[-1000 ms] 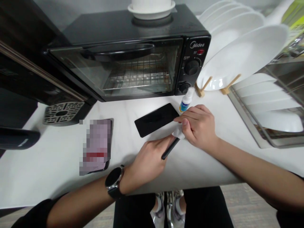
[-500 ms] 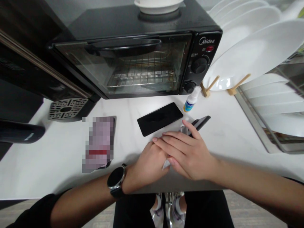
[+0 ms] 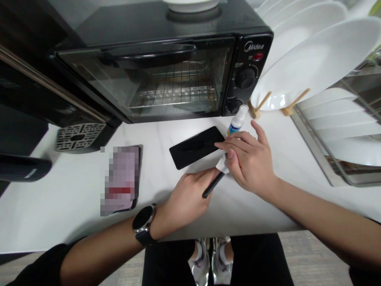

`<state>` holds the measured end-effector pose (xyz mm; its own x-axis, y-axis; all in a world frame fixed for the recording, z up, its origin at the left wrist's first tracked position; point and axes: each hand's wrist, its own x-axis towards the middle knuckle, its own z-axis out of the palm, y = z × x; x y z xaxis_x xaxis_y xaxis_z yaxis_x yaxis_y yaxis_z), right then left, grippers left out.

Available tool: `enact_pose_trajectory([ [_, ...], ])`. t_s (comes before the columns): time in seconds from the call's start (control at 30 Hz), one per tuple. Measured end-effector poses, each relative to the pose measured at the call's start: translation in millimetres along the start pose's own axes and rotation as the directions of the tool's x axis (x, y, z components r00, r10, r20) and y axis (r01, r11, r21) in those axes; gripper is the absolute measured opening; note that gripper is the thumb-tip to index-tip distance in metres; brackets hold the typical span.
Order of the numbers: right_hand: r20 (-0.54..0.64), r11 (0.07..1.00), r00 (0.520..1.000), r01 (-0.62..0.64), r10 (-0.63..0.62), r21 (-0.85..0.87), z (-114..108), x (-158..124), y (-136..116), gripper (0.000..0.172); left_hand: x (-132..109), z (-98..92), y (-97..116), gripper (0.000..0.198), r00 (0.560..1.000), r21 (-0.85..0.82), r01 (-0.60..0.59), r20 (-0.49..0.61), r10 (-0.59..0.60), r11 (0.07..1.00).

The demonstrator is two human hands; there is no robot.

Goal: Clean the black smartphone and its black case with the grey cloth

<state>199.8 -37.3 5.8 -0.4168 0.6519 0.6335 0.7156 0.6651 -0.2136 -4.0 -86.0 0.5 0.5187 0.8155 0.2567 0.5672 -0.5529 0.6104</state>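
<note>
My left hand (image 3: pixel 190 194) is closed around a dark, slim phone (image 3: pixel 213 185), of which only one edge shows below the fingers. My right hand (image 3: pixel 253 161) lies over its far end and presses a white wipe (image 3: pixel 222 163) against it with thumb and fingers. The rest of the held phone is hidden by the hands. Another black phone (image 3: pixel 196 149) lies flat on the counter just beyond, its corner near my right fingertips. Right behind my right hand stands a small white spray bottle (image 3: pixel 238 119) with a blue label, partly covered by the fingers.
A black toaster oven (image 3: pixel 149 79) stands at the back. White plates (image 3: pixel 315 63) lean in a wooden rack, beside a metal dish rack (image 3: pixel 315 159) at right. On the left of the white counter (image 3: pixel 71 198) lies a blurred-out phone (image 3: pixel 122 178), near a black drip tray (image 3: pixel 80 137).
My right hand has slid off the back of my left hand, up and to the right with the wipe. The held phone has turned, so its near edge now shows.
</note>
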Motion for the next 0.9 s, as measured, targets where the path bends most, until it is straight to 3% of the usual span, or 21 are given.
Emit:
enact_pose_trajectory([
  [0.17, 0.119, 0.966, 0.971, 0.182, -0.205, 0.181, -6, -10, -30, 0.040, -6, 3.7, -2, 0.019, 0.997, 0.201, -0.073, 0.009, 0.073, 0.977],
  [0.3, 0.163, 0.941, 0.941, 0.256, -0.295, 0.223, -6, -13, -37, 0.045, -9, 3.4, -3, 0.023, 0.996, 0.252, -0.086, 0.042, 0.078, 0.964],
  [0.43, 0.093, 0.965, 0.967, 0.224, -0.237, 0.136, -3, -7, -22, 0.042, -4, 2.2, -2, 0.028, 1.000, 0.159, -0.014, 0.018, 0.011, 0.987],
  [0.63, 0.013, 0.991, 0.992, 0.127, -0.128, 0.053, -2, 2, 2, 0.037, 1, -1.6, -1, 0.024, 0.999, -0.006, -0.033, -0.001, 0.033, 0.999],
  [0.8, 0.038, 1.000, 0.999, 0.001, -0.002, 0.016, -2, 7, 17, 0.038, -1, -6.1, -2, 0.032, 1.000, -0.051, -0.011, -0.022, 0.010, 0.999],
  [0.9, 0.076, 0.999, 0.997, 0.016, -0.020, 0.045, -4, 5, 9, 0.038, -2, -5.9, -2, 0.039, 0.999, -0.038, -0.027, -0.043, 0.026, 0.999],
])
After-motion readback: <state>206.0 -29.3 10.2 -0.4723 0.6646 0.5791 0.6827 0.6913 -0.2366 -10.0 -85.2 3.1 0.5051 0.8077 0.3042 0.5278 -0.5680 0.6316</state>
